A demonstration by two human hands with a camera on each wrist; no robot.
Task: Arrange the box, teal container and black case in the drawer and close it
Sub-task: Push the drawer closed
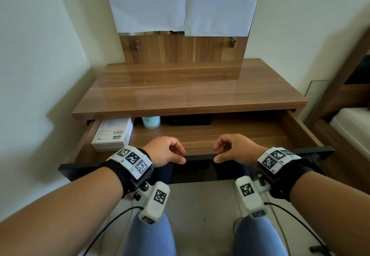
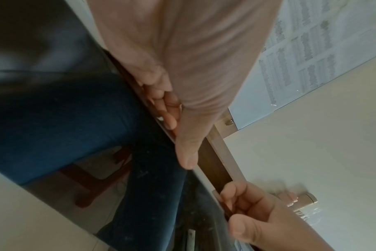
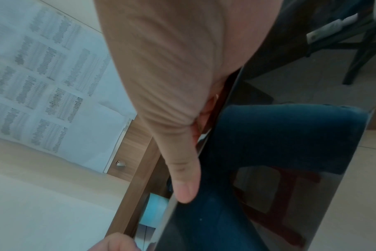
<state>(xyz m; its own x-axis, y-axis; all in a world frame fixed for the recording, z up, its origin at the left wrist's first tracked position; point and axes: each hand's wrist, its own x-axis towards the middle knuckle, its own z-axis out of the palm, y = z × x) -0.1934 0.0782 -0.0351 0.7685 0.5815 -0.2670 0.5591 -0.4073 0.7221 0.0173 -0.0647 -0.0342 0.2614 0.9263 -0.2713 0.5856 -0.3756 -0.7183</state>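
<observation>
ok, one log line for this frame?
drawer: open | box, teal container, black case: inside | left hand, right hand: gripping front panel

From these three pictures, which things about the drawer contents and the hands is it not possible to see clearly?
- Black case, head view: the desk top's shadow and edge hide its shape.
- Teal container, head view: its top is cut off by the desk top.
- Box, head view: label print too small.
- Left hand, right hand on the drawer front: both wrist views are blurred, palms hide the fingertips.
</observation>
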